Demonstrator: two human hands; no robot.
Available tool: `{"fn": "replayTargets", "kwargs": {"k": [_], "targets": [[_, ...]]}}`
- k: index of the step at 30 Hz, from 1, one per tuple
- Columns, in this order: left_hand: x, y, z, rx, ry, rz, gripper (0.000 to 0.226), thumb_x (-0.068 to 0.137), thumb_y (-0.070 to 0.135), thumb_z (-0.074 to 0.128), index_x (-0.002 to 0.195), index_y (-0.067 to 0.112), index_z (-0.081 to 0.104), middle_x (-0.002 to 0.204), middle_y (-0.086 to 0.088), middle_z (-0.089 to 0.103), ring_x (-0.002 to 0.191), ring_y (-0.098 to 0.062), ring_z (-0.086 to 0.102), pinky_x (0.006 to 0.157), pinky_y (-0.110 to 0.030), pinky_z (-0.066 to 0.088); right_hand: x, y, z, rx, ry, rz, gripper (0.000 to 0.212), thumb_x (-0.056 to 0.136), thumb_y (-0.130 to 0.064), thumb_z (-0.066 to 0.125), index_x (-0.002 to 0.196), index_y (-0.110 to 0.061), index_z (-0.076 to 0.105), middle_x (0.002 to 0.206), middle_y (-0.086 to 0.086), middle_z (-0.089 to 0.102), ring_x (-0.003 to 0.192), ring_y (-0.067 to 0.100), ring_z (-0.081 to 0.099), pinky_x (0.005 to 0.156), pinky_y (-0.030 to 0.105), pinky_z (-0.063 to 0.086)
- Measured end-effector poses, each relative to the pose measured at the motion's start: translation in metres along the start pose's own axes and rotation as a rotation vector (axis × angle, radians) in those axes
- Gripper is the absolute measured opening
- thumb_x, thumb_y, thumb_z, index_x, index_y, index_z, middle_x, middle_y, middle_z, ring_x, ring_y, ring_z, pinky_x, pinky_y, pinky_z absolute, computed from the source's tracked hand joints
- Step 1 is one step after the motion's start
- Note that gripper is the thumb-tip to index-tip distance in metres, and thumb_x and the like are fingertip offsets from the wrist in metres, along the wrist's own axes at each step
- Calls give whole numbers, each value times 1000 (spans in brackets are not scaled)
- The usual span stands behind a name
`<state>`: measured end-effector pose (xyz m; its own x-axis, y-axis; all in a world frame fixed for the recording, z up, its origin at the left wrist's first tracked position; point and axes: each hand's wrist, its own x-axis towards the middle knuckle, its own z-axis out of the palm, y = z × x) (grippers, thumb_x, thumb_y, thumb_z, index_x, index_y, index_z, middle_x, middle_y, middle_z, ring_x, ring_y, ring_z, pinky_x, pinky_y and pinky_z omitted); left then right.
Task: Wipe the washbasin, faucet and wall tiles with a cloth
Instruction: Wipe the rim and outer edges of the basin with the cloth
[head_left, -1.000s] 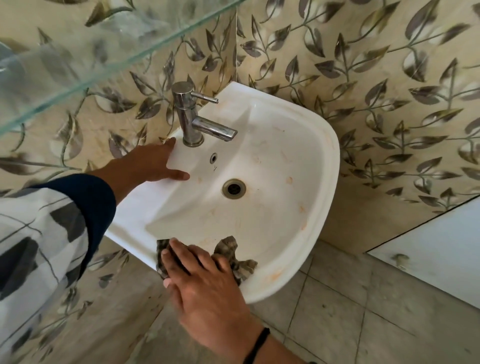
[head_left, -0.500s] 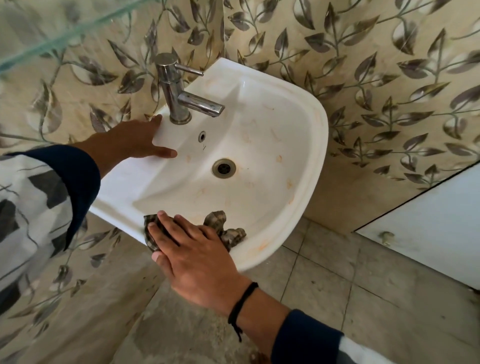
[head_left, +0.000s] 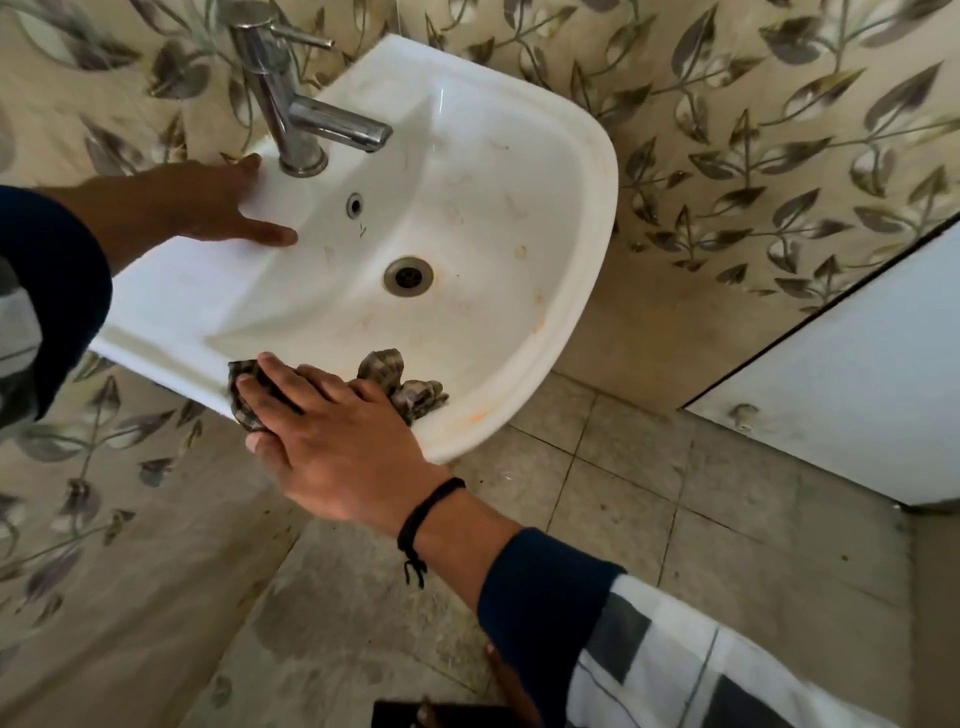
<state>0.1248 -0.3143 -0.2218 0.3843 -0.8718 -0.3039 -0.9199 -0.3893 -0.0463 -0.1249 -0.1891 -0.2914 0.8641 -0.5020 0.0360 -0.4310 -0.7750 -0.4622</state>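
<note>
Right hand (head_left: 332, 436) spread flat, pressing cloth (head_left: 400, 387) on near rim of washbasin (head_left: 493, 171); stained bowl lies ahead (faucet (head_left: 306, 117) nearer left hand (head_left: 208, 205), spread flat on ledge).

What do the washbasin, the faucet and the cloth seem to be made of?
Washbasin: likely glazed white ceramic, smooth with soft sheen, orange stains. Faucet: polished, probably chromed metal, mirror-like reflections. Cloth: woven fabric, seemingly checked, crumpled in soft folds under the right hand.
</note>
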Motion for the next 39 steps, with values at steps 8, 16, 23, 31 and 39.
{"fn": "replayTargets", "kwargs": {"k": [8, 16, 23, 31, 39], "targets": [[-1, -4, 4, 46, 29, 9, 123, 61, 82, 45, 154, 11, 8, 159, -11, 18, 142, -34, 26, 115, -44, 23, 1, -1, -2, -46, 1, 8, 53, 106, -45, 27, 156, -31, 24, 166, -6, 13, 145, 19, 28, 110, 45, 27], [-2, -3, 3, 42, 46, -9, 115, 70, 75, 53, 154, 11, 7, 158, -12, 19, 143, -32, 24, 117, -42, 20, -9, -3, 7, -84, 175, 12, 48, 105, -42, 33, 150, -29, 40, 162, -6, 28, 140, 17, 37, 107, 41, 33], [3, -5, 0, 33, 32, 19, 115, 72, 73, 56, 154, 9, 7, 159, -10, 18, 144, -29, 23, 116, -39, 19, -28, 7, 3, -123, 229, 18, 46, 103, -41, 38, 146, -29, 47, 158, -7, 37, 135, 18, 45, 105, 42, 34], [11, -9, 6, 26, 32, 38, 115, 70, 74, 55, 154, 11, 7, 159, -11, 17, 144, -31, 23, 117, -40, 18, -43, 13, 4, -168, 281, 49, 46, 102, -40, 36, 144, -27, 52, 154, -5, 44, 129, 17, 51, 102, 37, 36], [9, -8, 6, 9, 70, 60, 110, 75, 70, 58, 154, 12, 7, 157, -14, 22, 141, -34, 27, 115, -41, 23, -46, 1, 4, -157, 301, 97, 44, 103, -41, 37, 141, -29, 54, 151, -4, 48, 127, 17, 52, 102, 38, 35]]}}
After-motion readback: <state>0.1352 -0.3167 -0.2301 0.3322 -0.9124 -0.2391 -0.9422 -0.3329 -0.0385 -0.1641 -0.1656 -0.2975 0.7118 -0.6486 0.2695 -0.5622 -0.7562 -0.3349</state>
